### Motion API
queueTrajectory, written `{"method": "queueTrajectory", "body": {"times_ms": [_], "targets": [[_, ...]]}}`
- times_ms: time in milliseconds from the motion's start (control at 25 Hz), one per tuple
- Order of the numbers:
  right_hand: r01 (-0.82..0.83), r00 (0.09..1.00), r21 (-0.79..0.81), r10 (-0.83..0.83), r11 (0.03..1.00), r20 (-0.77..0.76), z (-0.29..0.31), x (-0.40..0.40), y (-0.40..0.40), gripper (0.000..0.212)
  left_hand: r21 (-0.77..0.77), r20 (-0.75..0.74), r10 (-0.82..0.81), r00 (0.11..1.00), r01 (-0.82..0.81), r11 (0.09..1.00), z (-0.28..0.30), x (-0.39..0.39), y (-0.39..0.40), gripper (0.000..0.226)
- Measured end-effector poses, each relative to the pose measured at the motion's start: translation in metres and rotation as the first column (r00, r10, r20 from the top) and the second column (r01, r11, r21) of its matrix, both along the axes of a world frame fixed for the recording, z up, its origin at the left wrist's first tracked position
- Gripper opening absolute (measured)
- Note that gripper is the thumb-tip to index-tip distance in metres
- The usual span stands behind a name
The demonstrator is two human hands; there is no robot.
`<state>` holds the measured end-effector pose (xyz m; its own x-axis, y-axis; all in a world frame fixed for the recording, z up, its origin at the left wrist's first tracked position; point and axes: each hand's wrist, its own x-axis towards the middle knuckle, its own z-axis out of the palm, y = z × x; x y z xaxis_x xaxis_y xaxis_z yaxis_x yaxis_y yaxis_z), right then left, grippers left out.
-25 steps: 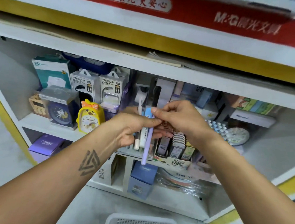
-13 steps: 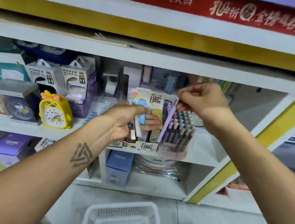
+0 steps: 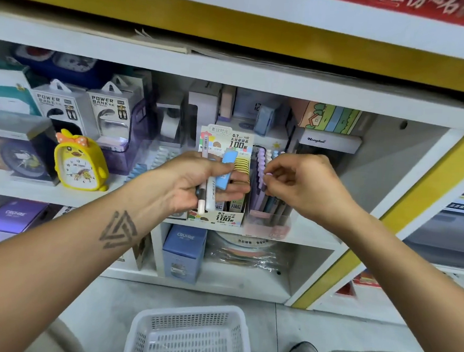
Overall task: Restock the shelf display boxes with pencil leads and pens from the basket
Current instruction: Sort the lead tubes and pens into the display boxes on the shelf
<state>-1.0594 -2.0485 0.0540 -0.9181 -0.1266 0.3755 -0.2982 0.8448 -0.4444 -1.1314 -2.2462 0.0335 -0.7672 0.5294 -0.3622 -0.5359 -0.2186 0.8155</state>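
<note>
Purple pen is now down in the pen box, where half a second ago it was only angled above; right hand pinches its cap. Left hand grasps remaining pens and a blue lead case. Basket sits on floor below.

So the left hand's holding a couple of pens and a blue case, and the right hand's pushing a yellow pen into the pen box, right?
Not quite: in the head view the pen pinched by the right hand is purple, not yellow. The left hand does hold the pens and the blue case.
</note>
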Motion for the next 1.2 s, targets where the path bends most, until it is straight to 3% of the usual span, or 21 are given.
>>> {"method": "queueTrajectory", "body": {"times_ms": [200, 360, 400, 480, 520, 600, 760, 920, 1000, 1040, 1200], "targets": [[-0.056, 0.991, 0.031, 0.052, 0.998, 0.121, -0.003, 0.000, 0.000, 0.005, -0.064, -0.020, -0.033, 0.999, 0.032, 0.997, -0.002, 0.005, 0.000, 0.022], [0.003, 0.997, 0.272, -0.025, 0.962, 0.076, -0.002, -0.004, 0.001, 0.015, -0.091, -0.065, -0.059, 0.996, 0.053, 0.994, 0.001, 0.009, -0.003, 0.015], [0.037, 0.998, 0.226, -0.048, 0.974, 0.044, 0.002, -0.006, -0.001, 0.018, -0.099, -0.084, -0.075, 0.994, 0.067, 0.993, 0.001, 0.011, -0.003, 0.016], [0.119, 0.991, -0.085, -0.112, 0.989, 0.075, 0.010, -0.009, -0.006, 0.024, -0.151, -0.156, -0.109, 0.982, 0.085, 0.985, 0.001, 0.013, -0.001, 0.018], [0.155, 0.982, -0.246, -0.123, 0.957, 0.142, 0.013, -0.011, -0.009, 0.028, -0.184, -0.205, -0.125, 0.971, 0.087, 0.979, 0.001, 0.015, 0.001, 0.019], [0.201, 0.953, -0.395, -0.086, 0.897, 0.290, 0.016, -0.015, -0.016, 0.033, -0.227, -0.292, -0.155, 0.944, 0.088, 0.970, 0.000, 0.018, 0.005, 0.016], [0.236, 0.915, -0.503, -0.016, 0.831, 0.404, 0.015, -0.019, -0.020, 0.024, -0.234, -0.293, -0.197, 0.936, 0.129, 0.964, 0.000, 0.017, 0.006, 0.022], [0.221, 0.919, -0.656, 0.071, 0.722, 0.387, 0.018, -0.024, -0.015, 0.011, -0.269, -0.131, -0.140, 0.981, 0.101, 0.958, 0.004, 0.002, -0.009, 0.034], [0.188, 0.914, -0.727, 0.154, 0.660, 0.376, 0.019, -0.029, -0.015, 0.013, -0.223, -0.031, -0.110, 0.993, 0.101, 0.970, 0.008, -0.005, -0.020, 0.023], [0.174, 0.907, -0.731, 0.182, 0.660, 0.380, 0.020, -0.031, -0.017, 0.012, -0.190, 0.004, -0.097, 0.995, 0.096, 0.977, 0.009, -0.008, -0.027, 0.019], [0.101, 0.928, -0.581, 0.135, 0.807, 0.348, 0.020, -0.045, -0.027, 0.014, -0.155, 0.047, -0.040, 0.998, 0.046, 0.987, 0.012, -0.020, -0.049, 0.018]]}}
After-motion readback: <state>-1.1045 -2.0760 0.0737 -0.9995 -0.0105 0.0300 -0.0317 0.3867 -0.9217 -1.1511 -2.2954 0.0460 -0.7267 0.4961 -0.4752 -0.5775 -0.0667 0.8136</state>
